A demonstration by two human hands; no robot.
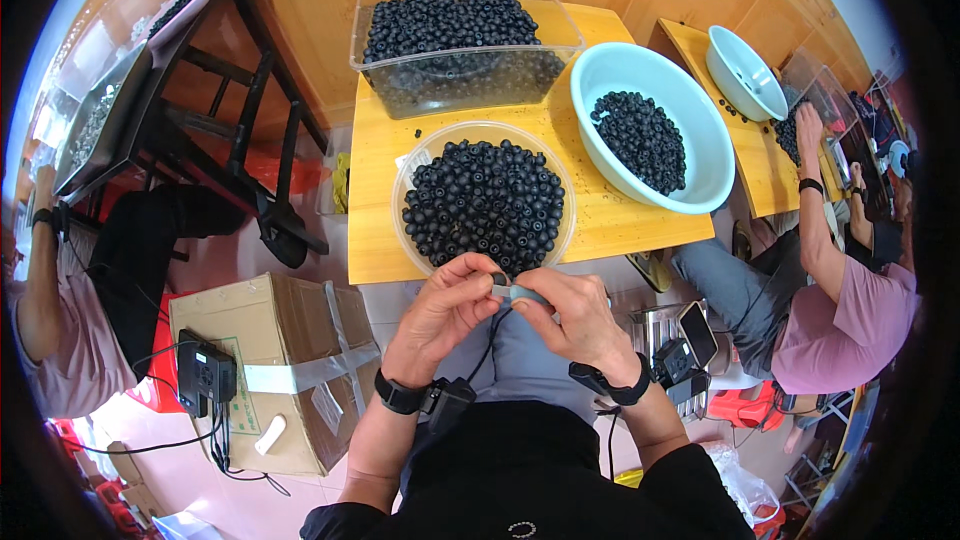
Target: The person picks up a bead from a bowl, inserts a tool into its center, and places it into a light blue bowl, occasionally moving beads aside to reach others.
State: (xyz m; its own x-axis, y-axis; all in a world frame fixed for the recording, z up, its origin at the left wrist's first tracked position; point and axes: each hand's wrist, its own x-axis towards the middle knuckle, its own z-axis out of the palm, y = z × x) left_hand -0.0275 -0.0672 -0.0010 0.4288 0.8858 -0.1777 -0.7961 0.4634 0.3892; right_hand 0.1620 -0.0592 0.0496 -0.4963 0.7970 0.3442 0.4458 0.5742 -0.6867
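Observation:
In the middle, just past the table's near edge, my left hand [450, 308] pinches a small black ring-like part [499, 279] between thumb and fingers. My right hand [580, 318] is closed around a small tool with a light blue handle [526, 295] and a short flat metal end [503, 291], which meets the part. Fingers hide some of both. Directly beyond my hands, a round translucent tub [567, 215] holds a heap of black parts [480, 195], round with a hole in each. Both wrists wear black bands.
On the yellow table [370, 245] stand a clear bin [400, 100] and a light blue basin [712, 155], both with black parts. A cardboard box [225, 330] is at left, carrying a black device [207, 372] with cables. People sit working at both sides.

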